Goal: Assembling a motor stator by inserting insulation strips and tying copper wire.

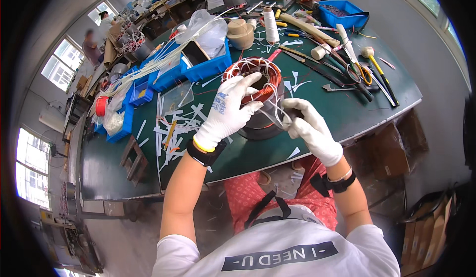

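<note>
A motor stator [258, 131] stands upright on the green table, its ring of copper windings [274, 77] on top laced with white cord. My left hand [229, 107], in a white knitted glove, rests against the near left side of the windings. Its index finger reaches over the ring's opening and its thumb lies apart from it, toward the cord. On the right, my gloved right hand [313, 132] pinches the white cord [271, 112] between thumb and fingers. Loops of that cord run from the windings across the stator's front to the pinch.
White paper strips [174, 123] litter the table left of the stator. Blue bins [208, 68] stand at the back left, with long pale sleeving [163, 61] across them. Behind stands a white thread cone [270, 25]. Mallets [379, 74], scissors [366, 75] and other tools lie right.
</note>
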`<action>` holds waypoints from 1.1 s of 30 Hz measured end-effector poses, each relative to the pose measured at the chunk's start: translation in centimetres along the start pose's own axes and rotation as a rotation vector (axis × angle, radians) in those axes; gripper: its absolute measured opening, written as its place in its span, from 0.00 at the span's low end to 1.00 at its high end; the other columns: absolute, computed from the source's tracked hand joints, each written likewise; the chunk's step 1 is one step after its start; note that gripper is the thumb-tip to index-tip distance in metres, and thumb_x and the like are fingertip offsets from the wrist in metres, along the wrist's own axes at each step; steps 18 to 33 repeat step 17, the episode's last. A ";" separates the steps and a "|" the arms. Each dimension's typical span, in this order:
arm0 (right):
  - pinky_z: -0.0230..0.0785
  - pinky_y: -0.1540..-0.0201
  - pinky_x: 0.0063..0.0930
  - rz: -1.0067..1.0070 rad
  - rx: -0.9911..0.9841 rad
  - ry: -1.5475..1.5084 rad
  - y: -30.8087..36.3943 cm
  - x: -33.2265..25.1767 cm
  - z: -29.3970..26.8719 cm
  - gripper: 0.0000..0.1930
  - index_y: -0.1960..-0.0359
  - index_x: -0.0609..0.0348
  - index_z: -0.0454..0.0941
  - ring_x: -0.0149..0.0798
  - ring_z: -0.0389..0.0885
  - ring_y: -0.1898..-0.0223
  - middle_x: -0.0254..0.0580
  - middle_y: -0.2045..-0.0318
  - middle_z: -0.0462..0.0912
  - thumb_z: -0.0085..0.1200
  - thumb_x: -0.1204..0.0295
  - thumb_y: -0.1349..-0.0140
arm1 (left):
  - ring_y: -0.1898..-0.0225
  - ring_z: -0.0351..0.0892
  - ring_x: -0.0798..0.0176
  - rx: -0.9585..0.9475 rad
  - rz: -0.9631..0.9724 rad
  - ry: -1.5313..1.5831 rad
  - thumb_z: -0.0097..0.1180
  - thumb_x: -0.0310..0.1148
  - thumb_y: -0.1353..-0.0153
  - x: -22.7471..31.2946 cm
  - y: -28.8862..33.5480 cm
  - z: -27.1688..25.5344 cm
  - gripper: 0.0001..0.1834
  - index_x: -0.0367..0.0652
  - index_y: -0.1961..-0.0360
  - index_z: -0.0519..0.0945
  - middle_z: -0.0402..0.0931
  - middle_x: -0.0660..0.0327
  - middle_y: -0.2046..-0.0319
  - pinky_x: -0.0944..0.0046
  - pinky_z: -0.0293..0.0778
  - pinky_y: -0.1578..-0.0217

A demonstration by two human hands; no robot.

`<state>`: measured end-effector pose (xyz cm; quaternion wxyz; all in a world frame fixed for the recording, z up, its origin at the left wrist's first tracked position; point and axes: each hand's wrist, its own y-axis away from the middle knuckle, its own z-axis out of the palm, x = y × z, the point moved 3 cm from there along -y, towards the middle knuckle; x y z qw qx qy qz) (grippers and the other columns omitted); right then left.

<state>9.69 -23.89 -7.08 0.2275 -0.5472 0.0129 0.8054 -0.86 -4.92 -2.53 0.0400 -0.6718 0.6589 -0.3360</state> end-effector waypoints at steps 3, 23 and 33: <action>0.68 0.47 0.28 -0.191 -0.059 0.499 1.1 -1.4 -0.7 0.10 0.53 0.61 0.79 0.34 0.75 0.53 0.41 0.54 0.78 0.52 0.76 0.36 | 0.51 0.80 0.52 0.019 -0.090 0.127 0.65 0.29 0.47 0.3 0.0 0.4 0.28 0.40 0.42 0.76 0.78 0.52 0.49 0.57 0.69 0.43; 0.63 0.71 0.20 -0.181 0.762 0.728 7.5 -5.3 -6.4 0.08 0.57 0.57 0.82 0.23 0.70 0.71 0.33 0.66 0.80 0.51 0.72 0.32 | 0.53 0.77 0.53 0.118 0.221 -0.090 0.67 0.27 0.51 -0.1 0.3 0.5 0.16 0.50 0.58 0.85 0.83 0.64 0.62 0.54 0.65 0.42; 0.63 0.71 0.20 -0.181 0.762 0.728 7.5 -5.3 -6.4 0.08 0.57 0.57 0.82 0.23 0.70 0.71 0.33 0.66 0.80 0.51 0.72 0.32 | 0.53 0.77 0.53 0.118 0.221 -0.090 0.67 0.27 0.51 -0.1 0.3 0.5 0.16 0.50 0.58 0.85 0.83 0.64 0.62 0.54 0.65 0.42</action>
